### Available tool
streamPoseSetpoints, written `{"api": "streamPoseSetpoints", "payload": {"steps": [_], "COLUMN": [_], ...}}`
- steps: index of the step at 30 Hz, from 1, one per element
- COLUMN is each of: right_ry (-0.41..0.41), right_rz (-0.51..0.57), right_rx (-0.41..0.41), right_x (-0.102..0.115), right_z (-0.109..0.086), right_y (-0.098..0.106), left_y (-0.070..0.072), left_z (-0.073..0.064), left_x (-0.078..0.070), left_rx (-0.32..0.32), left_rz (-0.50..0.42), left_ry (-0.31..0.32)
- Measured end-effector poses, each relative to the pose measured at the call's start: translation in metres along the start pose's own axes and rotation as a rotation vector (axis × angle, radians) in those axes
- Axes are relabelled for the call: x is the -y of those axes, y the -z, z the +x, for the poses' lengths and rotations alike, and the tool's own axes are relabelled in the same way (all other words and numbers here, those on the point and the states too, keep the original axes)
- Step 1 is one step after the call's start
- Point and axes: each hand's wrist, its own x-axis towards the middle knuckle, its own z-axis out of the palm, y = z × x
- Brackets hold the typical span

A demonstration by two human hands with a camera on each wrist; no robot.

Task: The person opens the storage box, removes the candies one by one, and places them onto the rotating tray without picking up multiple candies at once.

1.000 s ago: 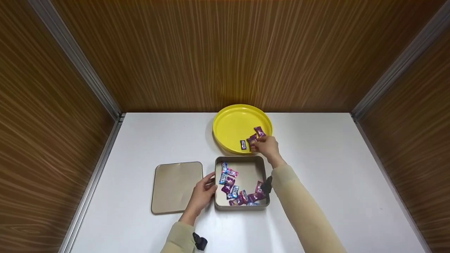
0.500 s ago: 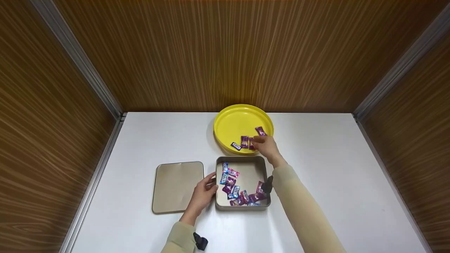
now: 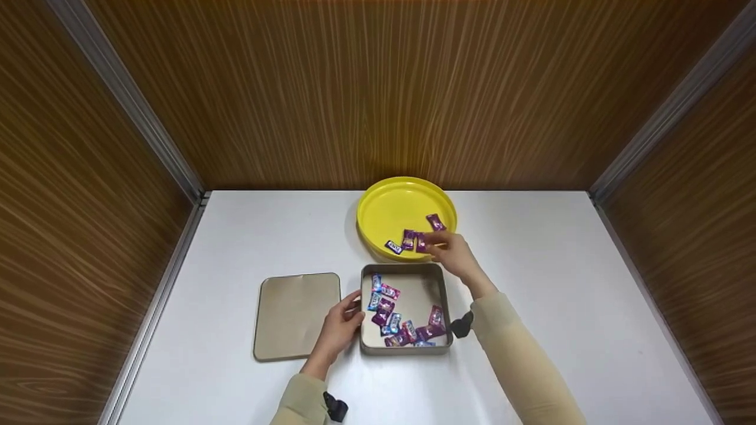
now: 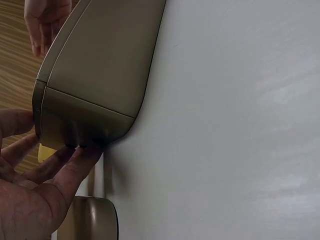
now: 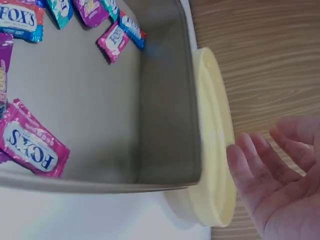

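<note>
My left hand (image 3: 341, 324) rests against the left side of a square beige tin (image 3: 406, 350), its fingertips (image 4: 91, 150) touching the wall. Wrapped candies (image 3: 384, 311) in purple, blue and pink lie inside the tin along its left and near sides. Behind it stands a round yellow tray (image 3: 390, 206). Several purple-wrapped candies (image 3: 408, 239) lie in the tray's near right part. Over that edge is my right hand (image 3: 453, 254), fingertips beside a purple candy (image 3: 420, 242). In the right wrist view the right hand (image 5: 280, 180) has loosely bent fingers and holds nothing.
The tin's flat beige lid (image 3: 298, 316) lies on the white table (image 3: 561, 307), left of the tin. Wood-grain panels (image 3: 378, 88) enclose the back and both sides. The yellow tray stands near the back panel.
Candies in the tray have shifted left, and a small one has turned. My right hand has drawn slightly back from them, its forearm swinging right. The left hand stays at the tin.
</note>
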Motion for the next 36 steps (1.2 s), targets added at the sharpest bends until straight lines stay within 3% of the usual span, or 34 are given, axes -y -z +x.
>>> {"api": "streamPoseSetpoints", "payload": {"steps": [5,13,20,29,36], "right_ry": [0.093,0.261,0.269,0.312,0.344], "right_rz": [-0.137,-0.303,-0.391,-0.672,-0.772], "right_rx": [0.059,0.239,0.338,0.331,0.373], "right_x": [0.009,0.006,-0.004,-0.014,-0.022], "right_z": [-0.017,-0.042,-0.054,-0.065,-0.068], "right_y": [-0.002,-0.013,-0.028,-0.047,-0.058], "left_y": [0.001,0.001,0.002,0.003,0.003], "left_z": [0.001,0.001,0.001,0.001,0.002], "left_x": [0.001,0.000,0.000,0.000,0.000], "left_rx": [0.006,0.003,0.005,0.008,-0.001], "left_rz": [0.008,0.020,0.009,-0.003,0.013], "left_ry": [0.006,0.011,0.008,0.006,0.013]}}
